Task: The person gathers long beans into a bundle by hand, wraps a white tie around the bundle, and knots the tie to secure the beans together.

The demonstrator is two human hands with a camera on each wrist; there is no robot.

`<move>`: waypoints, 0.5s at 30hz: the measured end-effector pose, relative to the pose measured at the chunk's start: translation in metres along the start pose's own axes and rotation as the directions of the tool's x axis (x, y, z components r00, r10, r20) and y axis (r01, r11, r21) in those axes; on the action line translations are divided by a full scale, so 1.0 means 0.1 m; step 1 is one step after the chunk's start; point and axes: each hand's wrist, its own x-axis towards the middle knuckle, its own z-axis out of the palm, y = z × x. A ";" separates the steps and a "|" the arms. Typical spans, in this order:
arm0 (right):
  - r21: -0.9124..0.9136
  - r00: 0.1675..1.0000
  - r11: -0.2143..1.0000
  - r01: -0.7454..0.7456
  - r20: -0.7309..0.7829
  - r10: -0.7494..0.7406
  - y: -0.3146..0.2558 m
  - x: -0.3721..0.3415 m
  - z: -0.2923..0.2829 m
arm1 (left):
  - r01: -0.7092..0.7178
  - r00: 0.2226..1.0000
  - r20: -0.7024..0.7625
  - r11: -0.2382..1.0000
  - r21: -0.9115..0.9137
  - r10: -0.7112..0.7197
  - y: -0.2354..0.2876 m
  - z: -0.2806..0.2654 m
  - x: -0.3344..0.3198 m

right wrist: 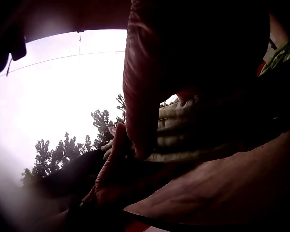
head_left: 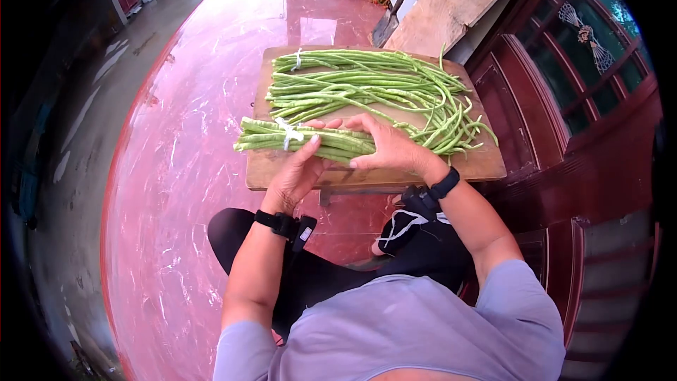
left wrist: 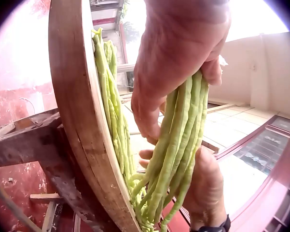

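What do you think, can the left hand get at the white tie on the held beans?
Probably yes: the left hand holds the beans close beside the white tie, and nothing seems to cover it.

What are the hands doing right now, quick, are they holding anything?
Left hand: holding the tied bundle of long green beans, near its white tie.
Right hand: holding the same bundle, farther along.

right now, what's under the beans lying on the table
A wooden tabletop shows around and between the beans. The part directly beneath is covered, so anything there can't be seen.
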 end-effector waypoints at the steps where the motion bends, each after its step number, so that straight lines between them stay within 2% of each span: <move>1: -0.180 1.000 0.984 0.003 -0.029 -0.008 0.04 -0.09 0.00 | 0.004 1.000 -0.002 1.000 -0.029 -0.004 0.00 -0.02 0.01; 2: -0.353 0.998 0.936 0.000 -0.053 -0.020 0.09 -0.19 -0.01 | 0.006 1.000 -0.007 0.998 -0.059 -0.007 0.00 -0.03 0.02; 3: -0.415 0.994 0.908 -0.050 -0.108 0.005 0.13 -0.30 -0.03 | 0.009 1.000 -0.003 0.996 -0.091 -0.010 -0.03 -0.04 0.03; 6: -0.573 0.978 0.820 -0.009 -0.176 -0.112 0.57 -0.53 -0.22 | 0.005 1.000 0.022 0.981 -0.193 0.000 -0.08 -0.07 0.06; 9: -0.598 0.990 0.795 -0.106 -0.135 0.031 0.76 -0.70 -0.53 | -0.016 1.000 0.010 0.975 -0.223 0.019 -0.12 -0.06 0.11; 12: -0.687 0.985 0.726 -0.031 -0.144 -0.094 1.05 -0.82 -0.79 | -0.039 0.998 0.030 0.969 -0.245 0.047 -0.12 0.00 0.17; 15: -0.783 0.932 0.620 -0.049 -0.260 -0.254 0.70 -0.85 -1.10 | -0.058 0.996 0.046 0.961 -0.272 0.073 -0.10 0.07 0.23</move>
